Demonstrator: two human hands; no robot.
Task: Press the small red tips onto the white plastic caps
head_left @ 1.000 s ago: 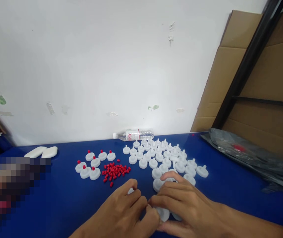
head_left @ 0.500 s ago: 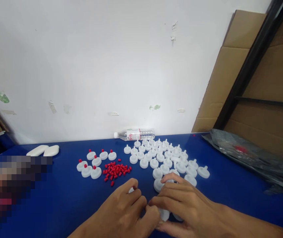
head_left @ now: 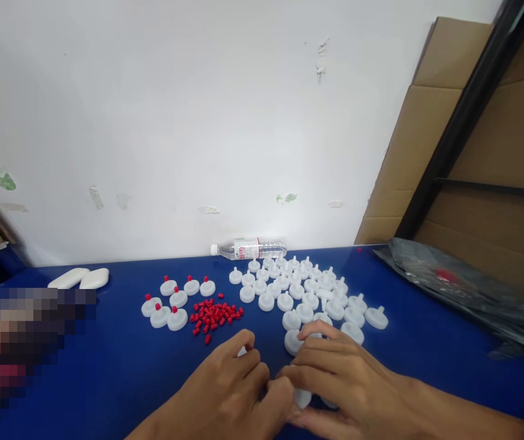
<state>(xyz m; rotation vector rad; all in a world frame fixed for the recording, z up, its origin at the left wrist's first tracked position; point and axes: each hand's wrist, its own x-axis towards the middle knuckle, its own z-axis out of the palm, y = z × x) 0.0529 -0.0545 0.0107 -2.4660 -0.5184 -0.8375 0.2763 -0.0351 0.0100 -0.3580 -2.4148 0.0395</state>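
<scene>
My left hand and my right hand meet low in the view on a blue table, fingers curled and pinched together. My right hand grips a white disc-shaped cap; a second white piece peeks out by my left fingers. What my left fingertips pinch is hidden. Just beyond the hands lies a heap of small red plugs. A spread of several white caps without plugs sits to the right of the heap. Several white caps with red plugs sit to its left.
A clear plastic bottle lies on its side by the white wall. Two white oval pieces rest at far left. A grey plastic bag covers the table's right side, with cardboard and a black post behind it. A blurred patch sits at left.
The hands have barely moved; my left thumb has shifted slightly toward my right fingers over the white cap. The camera view drifted a little.
</scene>
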